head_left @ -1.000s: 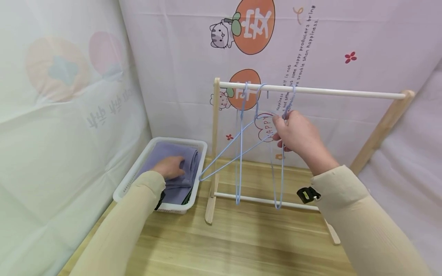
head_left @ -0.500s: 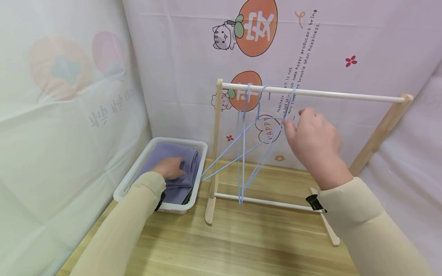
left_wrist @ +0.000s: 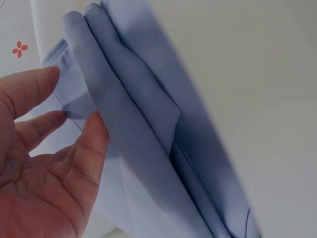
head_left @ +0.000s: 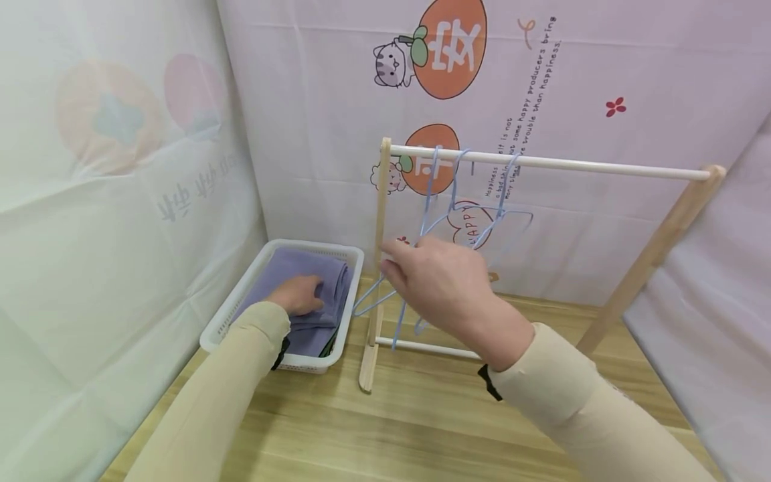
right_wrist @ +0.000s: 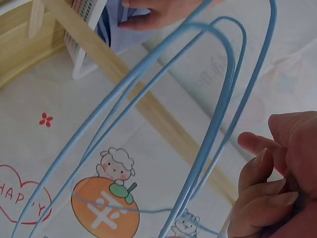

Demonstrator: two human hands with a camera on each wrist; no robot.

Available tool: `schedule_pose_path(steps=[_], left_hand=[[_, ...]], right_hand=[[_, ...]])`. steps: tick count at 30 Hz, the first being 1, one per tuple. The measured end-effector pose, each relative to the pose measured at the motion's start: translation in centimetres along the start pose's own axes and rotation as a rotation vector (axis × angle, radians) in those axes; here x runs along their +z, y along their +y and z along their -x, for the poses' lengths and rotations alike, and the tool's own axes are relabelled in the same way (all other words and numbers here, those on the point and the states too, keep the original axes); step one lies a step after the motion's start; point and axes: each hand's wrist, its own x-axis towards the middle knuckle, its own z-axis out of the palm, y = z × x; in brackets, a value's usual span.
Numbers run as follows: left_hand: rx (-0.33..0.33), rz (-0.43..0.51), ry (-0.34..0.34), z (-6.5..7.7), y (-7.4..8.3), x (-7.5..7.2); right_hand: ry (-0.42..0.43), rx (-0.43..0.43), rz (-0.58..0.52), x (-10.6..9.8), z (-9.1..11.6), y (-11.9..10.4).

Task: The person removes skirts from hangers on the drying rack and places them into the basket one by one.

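Observation:
My left hand rests on folded purple-blue cloth in a white basket. In the left wrist view, its relaxed fingers touch the edge of the folded layers, and the thumb stands apart. In front of the rack's left half, my right hand holds nothing; its fingers are loosely bent in the right wrist view. Close beside it are thin blue wire hangers, hooked over the rack's white rail. The right hand hides parts of their lower ends in the head view.
The rack's wooden left post stands next to the basket, and its right post slants at the far right. Something dark green shows under the cloth. Printed white sheets enclose the wooden tabletop.
My right hand has let go of the rightmost hanger, drawn back, then swept left and down across the hangers. That hanger has turned on the rail. The left hand has stayed on the cloth.

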Motion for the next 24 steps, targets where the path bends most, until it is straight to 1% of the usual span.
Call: schedule_pose_path(steps=[3,7,15,24], left_hand=[[-0.001,-0.005,-0.002,0.1,0.1,0.0],[0.001,0.001,-0.006,0.2,0.2,-0.1],[0.01,0.0,0.008,0.1,0.0,0.2],[0.014,-0.001,0.017,-0.1,-0.3,0.5]], right_hand=[[-0.033,-0.028,0.011,0.5,-0.2,-0.7],[-0.08,-0.024,0.016,0.8,-0.1,-0.8],[-0.065,-0.021,0.035,1.0,0.6,-0.5],[-0.091,0.027,0.02,1.0,1.2,-0.1]])
